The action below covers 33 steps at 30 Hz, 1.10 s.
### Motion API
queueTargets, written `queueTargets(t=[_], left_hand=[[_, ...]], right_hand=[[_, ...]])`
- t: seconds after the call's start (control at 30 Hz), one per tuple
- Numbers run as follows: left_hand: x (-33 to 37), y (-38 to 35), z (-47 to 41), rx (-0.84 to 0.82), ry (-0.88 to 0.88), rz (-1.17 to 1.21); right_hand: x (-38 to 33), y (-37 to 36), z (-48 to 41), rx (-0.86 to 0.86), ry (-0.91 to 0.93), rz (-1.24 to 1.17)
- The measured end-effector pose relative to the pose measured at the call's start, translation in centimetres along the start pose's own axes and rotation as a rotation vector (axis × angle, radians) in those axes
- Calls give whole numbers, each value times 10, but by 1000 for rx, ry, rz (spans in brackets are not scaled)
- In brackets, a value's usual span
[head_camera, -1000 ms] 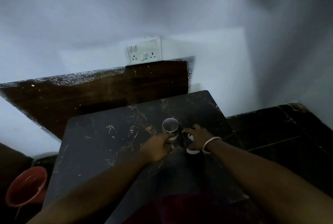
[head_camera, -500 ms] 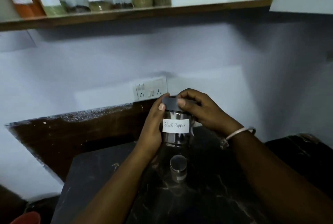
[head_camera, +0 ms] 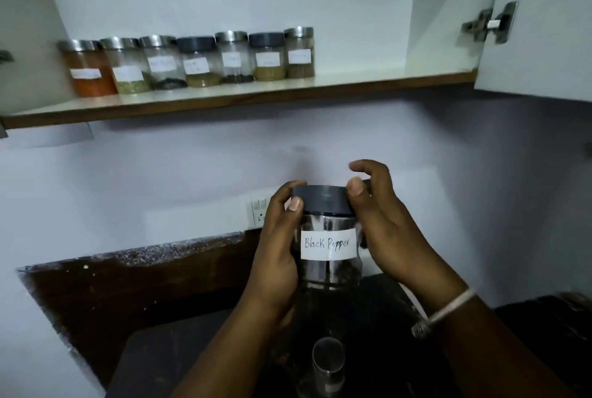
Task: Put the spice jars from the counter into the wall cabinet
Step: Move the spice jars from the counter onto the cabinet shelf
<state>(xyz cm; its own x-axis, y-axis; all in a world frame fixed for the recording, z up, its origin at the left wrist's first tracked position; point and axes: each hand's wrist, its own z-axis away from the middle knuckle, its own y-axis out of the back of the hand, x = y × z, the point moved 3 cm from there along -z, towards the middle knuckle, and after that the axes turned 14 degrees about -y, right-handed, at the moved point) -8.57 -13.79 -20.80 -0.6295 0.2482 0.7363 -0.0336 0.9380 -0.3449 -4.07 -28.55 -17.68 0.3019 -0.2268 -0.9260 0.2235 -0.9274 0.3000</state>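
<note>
A clear jar (head_camera: 330, 266) with a grey lid and a white label reading "Black Pepper" is held up in the air in front of the wall. My left hand (head_camera: 277, 253) wraps its left side. My right hand (head_camera: 381, 228) presses its right side with the thumb on the lid's edge. Below, another jar with a steel lid (head_camera: 328, 365) stands on the dark marble counter (head_camera: 179, 362). Above, the open wall cabinet's shelf (head_camera: 368, 77) carries a row of several labelled spice jars (head_camera: 198, 61) on its left half.
The cabinet door (head_camera: 544, 22) hangs open at the upper right, hinge showing. A wall socket plate (head_camera: 258, 212) sits just behind my left hand. A dark wooden board (head_camera: 128, 285) leans against the wall behind the counter.
From the counter, both hands lifted the Black Pepper jar into the air. The view tilted up, bringing the open cabinet and its jar row into sight.
</note>
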Motion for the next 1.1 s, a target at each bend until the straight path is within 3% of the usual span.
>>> queueTargets(t=[0.2,0.4,0.47,0.53,0.6,0.67,0.9,1.1], left_hand=[[31,-24,-56,-39,-168,-158],[77,-43,-160,-211,-317,-393],[91,-30,-207,-127,-429,-615],[93,-7,-250,-54,-522,-1004],[82,18,-282,-145,-452,-1439],[65,41,-299,-245,-277,-1659],[38,59,-316,-286,-155,-1646],[36,61,-314,-313,-195,-1654]], right_hand=[[-48,13,12,104,218,295],[-113,50,-57,195,365,341],[-127,60,-100,227,376,419],[-134,71,-150,254,330,483],[-138,81,-202,284,267,516],[-136,88,-250,304,231,544],[-114,82,-374,261,98,572],[-113,61,-426,262,60,658]])
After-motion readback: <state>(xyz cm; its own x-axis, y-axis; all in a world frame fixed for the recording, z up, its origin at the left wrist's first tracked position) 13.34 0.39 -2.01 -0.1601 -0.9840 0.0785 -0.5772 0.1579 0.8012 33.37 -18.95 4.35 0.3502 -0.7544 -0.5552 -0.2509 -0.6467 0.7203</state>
